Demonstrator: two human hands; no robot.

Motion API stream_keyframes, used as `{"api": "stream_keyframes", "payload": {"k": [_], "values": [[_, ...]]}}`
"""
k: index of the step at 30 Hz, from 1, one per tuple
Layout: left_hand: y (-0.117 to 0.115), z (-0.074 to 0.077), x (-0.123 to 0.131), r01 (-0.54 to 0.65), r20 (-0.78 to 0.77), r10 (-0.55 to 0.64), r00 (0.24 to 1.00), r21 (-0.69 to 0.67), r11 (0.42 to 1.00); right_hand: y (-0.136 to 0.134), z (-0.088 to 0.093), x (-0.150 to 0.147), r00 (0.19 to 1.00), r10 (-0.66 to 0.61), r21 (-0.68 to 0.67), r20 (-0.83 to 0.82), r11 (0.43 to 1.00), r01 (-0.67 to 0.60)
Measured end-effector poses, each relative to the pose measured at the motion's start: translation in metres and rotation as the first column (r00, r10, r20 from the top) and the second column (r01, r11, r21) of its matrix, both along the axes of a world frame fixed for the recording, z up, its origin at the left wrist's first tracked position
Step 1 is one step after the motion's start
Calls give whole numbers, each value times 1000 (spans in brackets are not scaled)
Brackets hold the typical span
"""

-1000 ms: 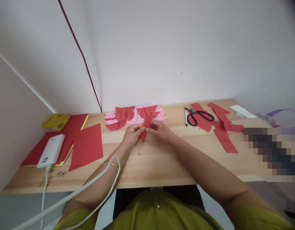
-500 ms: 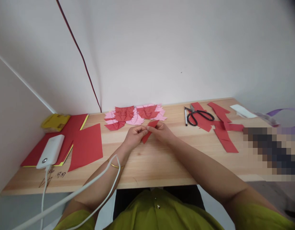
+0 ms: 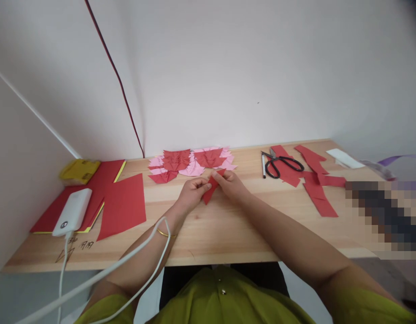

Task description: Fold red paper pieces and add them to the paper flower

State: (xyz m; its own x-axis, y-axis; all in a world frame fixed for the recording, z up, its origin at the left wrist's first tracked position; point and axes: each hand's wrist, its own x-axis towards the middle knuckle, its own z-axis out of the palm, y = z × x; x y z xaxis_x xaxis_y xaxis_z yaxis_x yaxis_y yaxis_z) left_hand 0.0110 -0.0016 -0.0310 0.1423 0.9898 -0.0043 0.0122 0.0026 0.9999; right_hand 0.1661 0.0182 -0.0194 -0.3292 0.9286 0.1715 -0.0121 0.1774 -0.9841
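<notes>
Between my two hands, above the middle of the wooden table (image 3: 228, 234), is a small folded piece of red paper (image 3: 211, 192). My left hand (image 3: 193, 191) pinches its left edge with thumb and fingers. On the upper right part of the paper, my right hand (image 3: 232, 185) grips with the thumb on top. Just beyond my hands lie folded red paper pieces (image 3: 176, 159) and pink paper pieces (image 3: 192, 170), overlapping in rows near the wall. Fingers cover part of the held paper's edges.
To the right lie black-handled scissors (image 3: 284, 164), a pen (image 3: 263, 165) and red paper scraps (image 3: 319, 198). At left are a red sheet (image 3: 124, 207), a white power bank (image 3: 73, 211) with a cable (image 3: 62, 270), and a yellow packet (image 3: 80, 171).
The right thumb has shifted up the red paper, and more of the paper's face shows. Both hands still hold it in nearly the same spot. The view has shifted slightly.
</notes>
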Motion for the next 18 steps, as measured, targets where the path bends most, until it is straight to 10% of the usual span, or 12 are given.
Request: {"api": "stream_keyframes", "payload": {"k": [18], "values": [[5, -6, -6, -14, -97, 20, 995, 67, 998, 3, -2, -1, 998, 53, 54, 38, 997, -55]]}}
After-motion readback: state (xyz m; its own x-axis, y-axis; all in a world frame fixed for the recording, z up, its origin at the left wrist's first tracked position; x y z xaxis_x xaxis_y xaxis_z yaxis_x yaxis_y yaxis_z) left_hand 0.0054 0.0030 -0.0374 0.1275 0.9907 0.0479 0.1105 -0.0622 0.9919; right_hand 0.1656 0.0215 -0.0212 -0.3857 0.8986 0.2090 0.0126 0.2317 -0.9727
